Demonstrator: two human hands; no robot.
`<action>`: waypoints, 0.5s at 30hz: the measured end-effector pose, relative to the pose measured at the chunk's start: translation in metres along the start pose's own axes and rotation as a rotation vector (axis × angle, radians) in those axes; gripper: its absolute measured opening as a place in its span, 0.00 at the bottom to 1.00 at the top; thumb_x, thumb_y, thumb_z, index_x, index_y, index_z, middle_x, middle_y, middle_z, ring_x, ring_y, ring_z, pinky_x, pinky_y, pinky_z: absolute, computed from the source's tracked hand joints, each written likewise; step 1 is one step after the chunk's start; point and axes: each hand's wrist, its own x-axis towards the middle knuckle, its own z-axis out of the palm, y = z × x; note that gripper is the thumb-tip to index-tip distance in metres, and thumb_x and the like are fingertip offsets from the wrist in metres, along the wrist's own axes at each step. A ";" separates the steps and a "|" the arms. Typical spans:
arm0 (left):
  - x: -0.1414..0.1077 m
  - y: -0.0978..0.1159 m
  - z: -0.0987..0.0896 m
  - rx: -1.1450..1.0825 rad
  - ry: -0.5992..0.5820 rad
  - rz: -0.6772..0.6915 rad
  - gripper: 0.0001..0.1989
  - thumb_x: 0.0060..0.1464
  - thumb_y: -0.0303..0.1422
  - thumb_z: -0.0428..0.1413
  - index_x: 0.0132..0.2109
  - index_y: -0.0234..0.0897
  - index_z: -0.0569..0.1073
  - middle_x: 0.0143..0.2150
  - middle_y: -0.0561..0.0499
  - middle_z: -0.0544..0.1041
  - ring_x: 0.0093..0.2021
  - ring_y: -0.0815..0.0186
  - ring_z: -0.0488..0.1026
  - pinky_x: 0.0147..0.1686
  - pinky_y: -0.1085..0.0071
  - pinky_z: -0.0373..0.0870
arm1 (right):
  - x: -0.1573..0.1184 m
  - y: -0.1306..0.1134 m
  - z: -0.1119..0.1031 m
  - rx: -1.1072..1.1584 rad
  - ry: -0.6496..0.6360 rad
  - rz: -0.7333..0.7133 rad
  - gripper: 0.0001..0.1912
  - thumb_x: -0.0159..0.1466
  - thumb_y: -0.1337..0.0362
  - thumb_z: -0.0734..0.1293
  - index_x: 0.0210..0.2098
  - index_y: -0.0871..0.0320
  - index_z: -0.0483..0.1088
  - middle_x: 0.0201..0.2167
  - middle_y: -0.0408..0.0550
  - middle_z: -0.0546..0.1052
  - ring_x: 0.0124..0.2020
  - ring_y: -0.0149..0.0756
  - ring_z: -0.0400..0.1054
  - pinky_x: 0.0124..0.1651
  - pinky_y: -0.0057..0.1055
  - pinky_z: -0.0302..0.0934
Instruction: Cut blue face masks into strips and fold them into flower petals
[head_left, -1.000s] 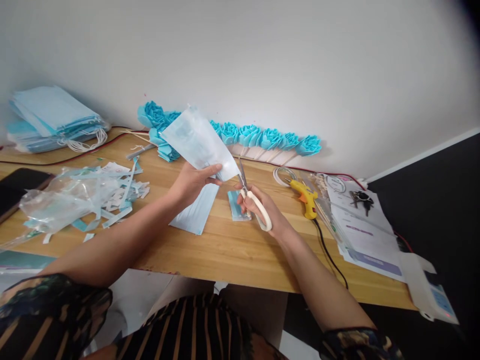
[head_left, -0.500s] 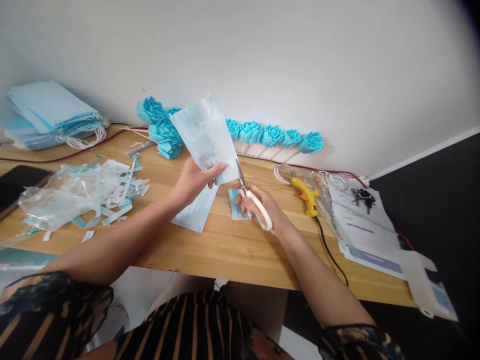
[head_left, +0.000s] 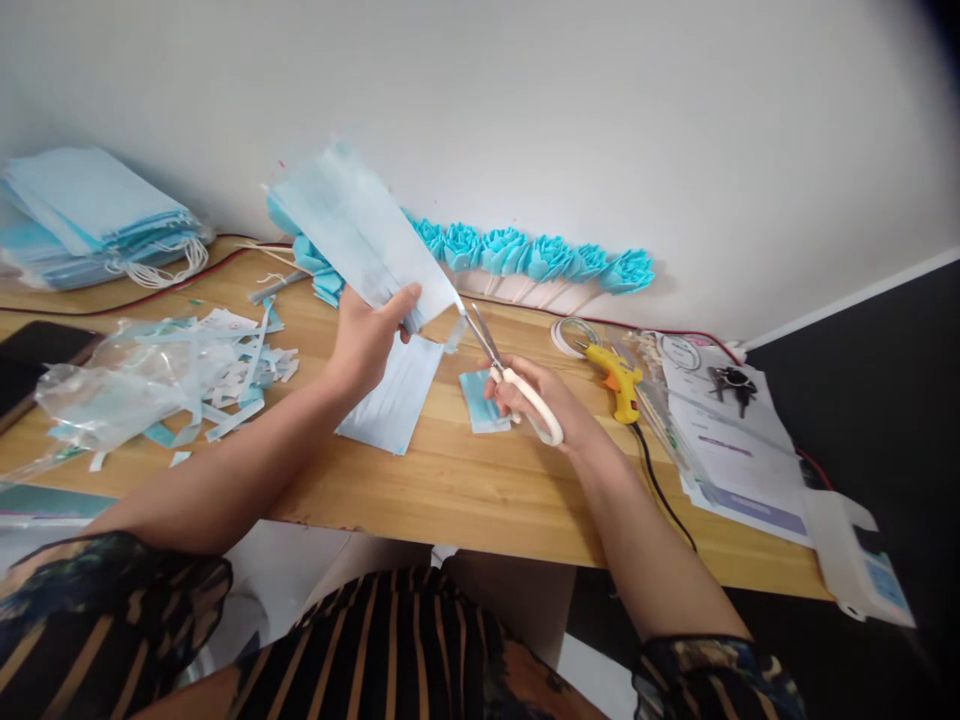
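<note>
My left hand [head_left: 369, 335] pinches a pale blue face mask sheet [head_left: 360, 235] by its lower end and holds it up, tilted to the left, above the table. White-handled scissors [head_left: 531, 400] are in my right hand [head_left: 551, 395], their blades parted by the sheet's lower right edge. From that corner a narrow strip [head_left: 455, 332] hangs down. Another light blue sheet [head_left: 394, 400] lies on the table under my left hand. A small stack of blue cut pieces [head_left: 482, 402] lies beneath my right fingers.
Blue paper-like flowers on sticks [head_left: 504, 252] lean along the wall. A yellow glue gun [head_left: 619, 385] lies right, near papers [head_left: 739, 440] with keys [head_left: 733, 385]. At left are a pile of masks [head_left: 90, 205], a plastic bag [head_left: 127, 375] with scraps, and a phone [head_left: 45, 355].
My left hand has swung the sheet left and tilted it further. The scissors have shifted slightly right, their blades now parted, and a strip hangs from the sheet's edge.
</note>
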 end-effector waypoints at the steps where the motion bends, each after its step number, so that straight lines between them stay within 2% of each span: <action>1: 0.003 -0.001 -0.002 -0.012 0.037 0.007 0.11 0.49 0.30 0.66 0.32 0.36 0.70 0.24 0.56 0.69 0.20 0.74 0.64 0.16 0.74 0.57 | 0.001 0.001 -0.003 -0.007 0.028 -0.006 0.28 0.56 0.47 0.74 0.50 0.58 0.74 0.30 0.43 0.72 0.24 0.27 0.62 0.25 0.27 0.57; 5: 0.011 -0.005 -0.007 -0.046 0.067 -0.006 0.09 0.51 0.30 0.66 0.34 0.38 0.71 0.25 0.55 0.71 0.20 0.72 0.66 0.17 0.73 0.57 | 0.006 0.008 -0.012 -0.045 0.112 0.031 0.26 0.55 0.49 0.75 0.48 0.57 0.74 0.27 0.42 0.73 0.23 0.28 0.64 0.23 0.26 0.57; 8: 0.013 -0.008 -0.009 -0.065 0.060 -0.012 0.10 0.50 0.30 0.67 0.34 0.38 0.71 0.26 0.55 0.71 0.20 0.72 0.66 0.17 0.73 0.57 | 0.007 0.011 -0.011 -0.083 0.033 0.089 0.23 0.53 0.52 0.76 0.45 0.55 0.74 0.27 0.43 0.75 0.27 0.32 0.69 0.25 0.27 0.60; 10: 0.012 -0.009 -0.008 -0.063 0.063 -0.009 0.11 0.50 0.31 0.67 0.34 0.38 0.71 0.26 0.55 0.71 0.20 0.73 0.65 0.17 0.73 0.58 | 0.005 0.011 -0.008 -0.142 -0.021 0.078 0.21 0.54 0.52 0.76 0.43 0.55 0.75 0.27 0.43 0.75 0.27 0.33 0.69 0.27 0.28 0.60; 12: 0.012 -0.008 -0.008 -0.057 0.061 -0.015 0.11 0.49 0.31 0.67 0.34 0.38 0.71 0.26 0.55 0.71 0.20 0.73 0.65 0.17 0.73 0.57 | 0.003 0.010 -0.005 -0.297 -0.021 0.032 0.19 0.56 0.51 0.74 0.41 0.55 0.76 0.25 0.41 0.73 0.25 0.31 0.66 0.27 0.27 0.57; 15: 0.011 -0.007 -0.007 -0.063 0.059 -0.028 0.13 0.48 0.31 0.68 0.34 0.38 0.70 0.26 0.56 0.72 0.20 0.73 0.65 0.17 0.74 0.58 | 0.002 0.008 -0.006 -0.593 0.062 -0.012 0.16 0.58 0.50 0.73 0.39 0.54 0.77 0.24 0.41 0.73 0.25 0.31 0.63 0.27 0.28 0.52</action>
